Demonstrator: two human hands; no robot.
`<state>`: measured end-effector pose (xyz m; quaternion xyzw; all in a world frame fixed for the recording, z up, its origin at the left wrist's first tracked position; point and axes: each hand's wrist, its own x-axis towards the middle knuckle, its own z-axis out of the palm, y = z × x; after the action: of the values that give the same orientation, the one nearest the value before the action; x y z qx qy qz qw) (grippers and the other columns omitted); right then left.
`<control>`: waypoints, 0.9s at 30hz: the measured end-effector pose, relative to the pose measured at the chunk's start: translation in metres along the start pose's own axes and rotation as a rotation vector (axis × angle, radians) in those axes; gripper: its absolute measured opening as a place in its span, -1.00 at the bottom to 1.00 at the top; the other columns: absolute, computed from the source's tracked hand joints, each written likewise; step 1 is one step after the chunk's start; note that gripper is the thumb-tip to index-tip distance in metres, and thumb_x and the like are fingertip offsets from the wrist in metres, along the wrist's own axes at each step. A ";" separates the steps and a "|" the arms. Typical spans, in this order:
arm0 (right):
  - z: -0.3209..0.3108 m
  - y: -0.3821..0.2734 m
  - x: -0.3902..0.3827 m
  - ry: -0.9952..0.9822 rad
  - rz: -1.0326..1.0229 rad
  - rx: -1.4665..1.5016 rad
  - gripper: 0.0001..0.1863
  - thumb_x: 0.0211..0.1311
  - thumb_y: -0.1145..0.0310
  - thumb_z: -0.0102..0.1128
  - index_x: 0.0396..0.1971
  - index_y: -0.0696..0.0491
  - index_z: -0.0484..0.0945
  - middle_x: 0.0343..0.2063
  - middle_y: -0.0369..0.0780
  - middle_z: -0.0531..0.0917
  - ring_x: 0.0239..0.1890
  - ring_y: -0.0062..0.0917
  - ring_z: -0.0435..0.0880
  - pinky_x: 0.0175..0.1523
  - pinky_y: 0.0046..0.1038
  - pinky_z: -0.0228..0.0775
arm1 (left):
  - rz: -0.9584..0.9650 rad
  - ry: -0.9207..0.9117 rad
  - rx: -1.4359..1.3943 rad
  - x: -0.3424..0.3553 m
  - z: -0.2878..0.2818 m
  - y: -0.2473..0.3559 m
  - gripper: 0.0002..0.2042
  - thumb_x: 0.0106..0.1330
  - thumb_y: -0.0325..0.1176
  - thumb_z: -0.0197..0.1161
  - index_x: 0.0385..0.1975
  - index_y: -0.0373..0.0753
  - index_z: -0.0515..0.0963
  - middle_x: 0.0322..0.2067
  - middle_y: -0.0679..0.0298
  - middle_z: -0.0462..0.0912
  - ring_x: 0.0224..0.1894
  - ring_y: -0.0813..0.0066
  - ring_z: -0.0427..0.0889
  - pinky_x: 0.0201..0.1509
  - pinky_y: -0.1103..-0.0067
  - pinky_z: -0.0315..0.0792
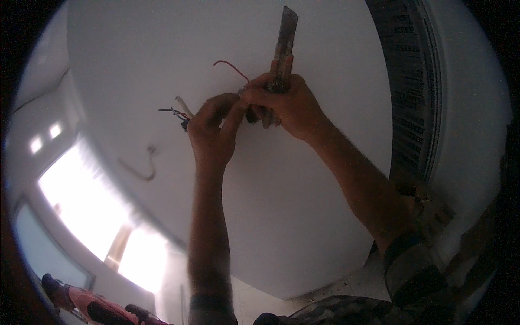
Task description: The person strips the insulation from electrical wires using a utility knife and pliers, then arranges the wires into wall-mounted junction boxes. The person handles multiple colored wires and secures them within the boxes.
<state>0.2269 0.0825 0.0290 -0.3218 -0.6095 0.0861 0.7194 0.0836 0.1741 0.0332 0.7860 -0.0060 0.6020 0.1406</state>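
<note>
In my right hand [290,103] is a snap-off utility knife [283,49], its wide blade pointing up and away from me. The right thumb and fingers also come together at the fingertips of my left hand [216,122], which is closed in a pinch. What lies between the fingertips is too small and dark to make out. A thin red wire [233,67] curves up and left from the right fingers. Beside the left hand, a pale cable [184,106] and several thin dark and coloured wires [173,112] stick out past a small black piece [184,125].
Behind the hands spreads a broad white surface [303,216]. A pale bent cable or hook [138,172] hangs from it at left. Bright windows [92,195] stand further left, with a person in a pink top [95,306] below. A dark slatted strip [409,81] runs along the right.
</note>
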 end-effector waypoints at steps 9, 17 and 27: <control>0.022 -0.012 -0.032 0.080 -0.108 -0.210 -0.79 0.16 0.28 0.33 -0.46 0.15 0.67 -0.64 -0.23 0.63 -0.63 -0.57 0.59 -0.51 -0.44 0.44 | 0.162 0.090 0.230 -0.037 -0.012 0.022 -0.85 0.23 -0.40 0.37 -0.26 -0.25 0.60 -0.27 0.19 0.70 -0.18 0.45 0.70 -0.12 0.53 0.57; 0.010 -0.024 -0.015 0.368 -0.253 -0.471 -0.76 0.08 0.27 0.34 -0.57 0.14 0.63 -0.67 -0.14 0.64 -0.58 -0.40 0.67 -0.37 -0.30 0.52 | 0.356 0.178 0.135 -0.054 -0.005 0.008 -0.92 0.26 -0.48 0.31 -0.31 -0.24 0.56 -0.20 0.20 0.69 -0.16 0.40 0.69 -0.07 0.49 0.55; -0.013 -0.018 0.028 0.570 -0.337 -0.756 -0.75 0.03 0.29 0.37 -0.52 0.20 0.64 -0.57 -0.04 0.68 -0.47 -0.22 0.72 -0.27 -0.26 0.56 | 0.209 0.151 0.280 -0.093 -0.023 -0.022 -0.91 0.22 -0.59 0.28 -0.32 -0.28 0.57 -0.23 0.13 0.68 -0.13 0.31 0.69 -0.03 0.47 0.53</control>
<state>0.2415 0.0783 0.0619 -0.4677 -0.4206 -0.3493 0.6945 0.0400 0.1858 -0.0538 0.7454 0.0070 0.6657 -0.0333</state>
